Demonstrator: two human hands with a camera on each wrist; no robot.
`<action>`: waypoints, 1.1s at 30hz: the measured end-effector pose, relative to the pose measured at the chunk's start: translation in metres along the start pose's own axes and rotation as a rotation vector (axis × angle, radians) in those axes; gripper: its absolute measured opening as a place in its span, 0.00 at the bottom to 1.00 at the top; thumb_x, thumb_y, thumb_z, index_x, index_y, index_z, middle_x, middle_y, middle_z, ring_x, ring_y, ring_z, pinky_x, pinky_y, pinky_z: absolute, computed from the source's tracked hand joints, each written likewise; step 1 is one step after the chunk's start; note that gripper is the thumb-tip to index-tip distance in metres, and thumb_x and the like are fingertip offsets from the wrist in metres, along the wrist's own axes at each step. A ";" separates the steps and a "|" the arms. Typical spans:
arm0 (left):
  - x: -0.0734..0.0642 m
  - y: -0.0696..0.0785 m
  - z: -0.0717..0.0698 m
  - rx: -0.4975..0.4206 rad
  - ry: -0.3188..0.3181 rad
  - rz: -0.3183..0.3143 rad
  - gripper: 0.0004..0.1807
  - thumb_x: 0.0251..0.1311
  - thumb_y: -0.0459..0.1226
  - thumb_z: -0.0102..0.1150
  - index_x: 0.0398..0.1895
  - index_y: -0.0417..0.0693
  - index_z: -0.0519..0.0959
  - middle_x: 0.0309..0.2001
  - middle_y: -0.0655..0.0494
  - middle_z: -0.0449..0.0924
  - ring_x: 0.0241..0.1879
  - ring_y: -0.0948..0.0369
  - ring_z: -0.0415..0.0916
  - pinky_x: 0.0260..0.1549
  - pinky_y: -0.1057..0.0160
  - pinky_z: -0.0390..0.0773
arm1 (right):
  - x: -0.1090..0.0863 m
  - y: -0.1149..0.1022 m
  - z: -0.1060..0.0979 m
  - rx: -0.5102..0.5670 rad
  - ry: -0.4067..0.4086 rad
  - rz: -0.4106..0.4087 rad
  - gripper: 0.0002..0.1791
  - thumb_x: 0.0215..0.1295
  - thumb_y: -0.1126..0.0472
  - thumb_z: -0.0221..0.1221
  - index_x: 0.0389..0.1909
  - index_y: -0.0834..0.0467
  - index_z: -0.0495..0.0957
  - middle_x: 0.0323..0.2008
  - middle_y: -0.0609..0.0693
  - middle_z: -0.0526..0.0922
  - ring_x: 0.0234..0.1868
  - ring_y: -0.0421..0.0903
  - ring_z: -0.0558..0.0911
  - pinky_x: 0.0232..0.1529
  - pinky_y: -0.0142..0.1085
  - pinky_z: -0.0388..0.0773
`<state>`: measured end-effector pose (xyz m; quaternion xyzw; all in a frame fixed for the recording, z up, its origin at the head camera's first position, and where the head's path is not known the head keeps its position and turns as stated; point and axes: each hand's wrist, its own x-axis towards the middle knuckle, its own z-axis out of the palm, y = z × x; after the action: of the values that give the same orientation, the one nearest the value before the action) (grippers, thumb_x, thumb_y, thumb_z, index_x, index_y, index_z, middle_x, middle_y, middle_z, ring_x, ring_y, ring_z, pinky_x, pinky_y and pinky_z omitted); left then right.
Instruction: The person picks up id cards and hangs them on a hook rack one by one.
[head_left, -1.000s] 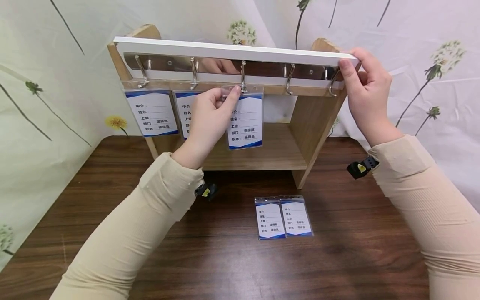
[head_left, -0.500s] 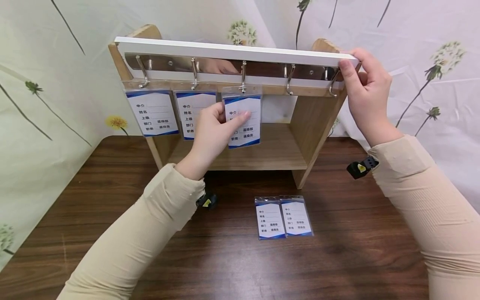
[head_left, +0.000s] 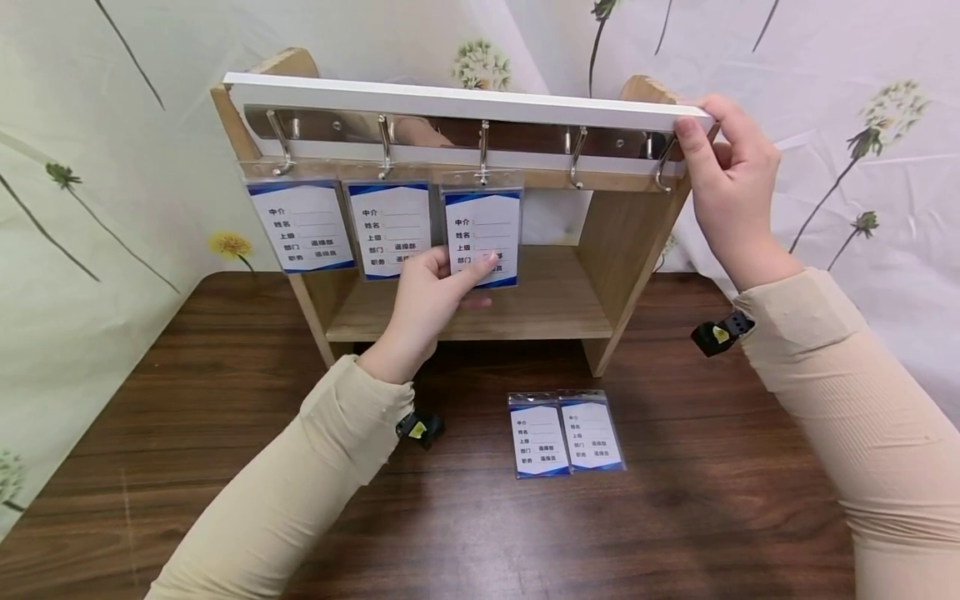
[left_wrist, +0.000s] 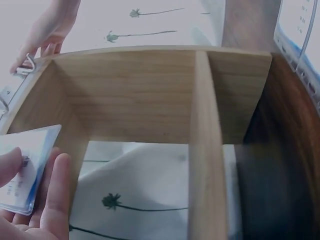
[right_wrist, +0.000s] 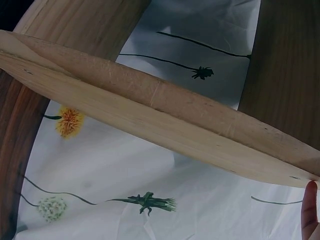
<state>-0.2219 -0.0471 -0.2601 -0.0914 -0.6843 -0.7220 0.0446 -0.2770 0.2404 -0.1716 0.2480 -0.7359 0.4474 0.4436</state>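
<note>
A white board with a metal strip of several hooks, a hook rack (head_left: 570, 105), runs along the top front of a wooden shelf (head_left: 637, 242). My right hand (head_left: 731, 183) grips the rack's right end, thumb on the front face. From the middle hook hangs a clear-sleeved badge (head_left: 483, 212); my left hand (head_left: 423, 304) pinches its lower part, thumb in front and fingers behind. In the left wrist view, that badge's lower end (left_wrist: 42, 142) shows between thumb and fingers. Two more badges hang to the left, one on the leftmost hook (head_left: 303, 225), one on the second (head_left: 390, 221).
Two badges, a left one (head_left: 540, 437) and a right one (head_left: 592, 435), lie side by side on the dark wood table (head_left: 675, 500), in front of the shelf. The two rightmost hooks, one of them the fourth hook (head_left: 577, 158), bear nothing. A flower-printed cloth (head_left: 825, 67) hangs behind.
My left hand has slid down from the top of the middle badge to its lower part, leaving the badge hanging from the hook. The right hand keeps its grip on the rack.
</note>
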 end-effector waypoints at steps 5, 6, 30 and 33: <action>-0.007 -0.013 0.000 -0.042 -0.029 -0.025 0.17 0.67 0.39 0.61 0.54 0.38 0.79 0.51 0.41 0.84 0.35 0.62 0.87 0.38 0.58 0.86 | 0.000 -0.002 0.001 0.016 0.013 0.078 0.06 0.69 0.56 0.61 0.43 0.49 0.84 0.33 0.35 0.79 0.23 0.32 0.78 0.29 0.24 0.71; -0.009 -0.016 0.000 -0.051 -0.032 -0.032 0.17 0.68 0.39 0.60 0.54 0.38 0.79 0.50 0.41 0.85 0.35 0.62 0.87 0.38 0.58 0.86 | -0.001 -0.002 0.001 0.026 0.018 0.101 0.06 0.69 0.56 0.61 0.42 0.50 0.84 0.33 0.36 0.79 0.24 0.33 0.78 0.30 0.24 0.71; -0.025 -0.055 0.014 0.040 -0.057 -0.223 0.16 0.65 0.41 0.63 0.49 0.38 0.81 0.45 0.44 0.84 0.30 0.62 0.79 0.29 0.64 0.83 | 0.001 -0.003 0.002 0.036 0.021 0.130 0.08 0.68 0.57 0.61 0.43 0.53 0.84 0.35 0.38 0.80 0.25 0.33 0.79 0.31 0.23 0.72; -0.029 -0.062 0.018 0.110 -0.067 -0.241 0.16 0.63 0.43 0.65 0.48 0.42 0.82 0.39 0.51 0.83 0.28 0.62 0.76 0.26 0.67 0.78 | 0.001 -0.004 0.002 0.024 0.020 0.110 0.08 0.69 0.57 0.61 0.43 0.54 0.84 0.34 0.37 0.79 0.24 0.32 0.78 0.31 0.23 0.72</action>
<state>-0.2041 -0.0269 -0.3258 -0.0301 -0.7301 -0.6800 -0.0605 -0.2754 0.2372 -0.1697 0.2080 -0.7384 0.4824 0.4228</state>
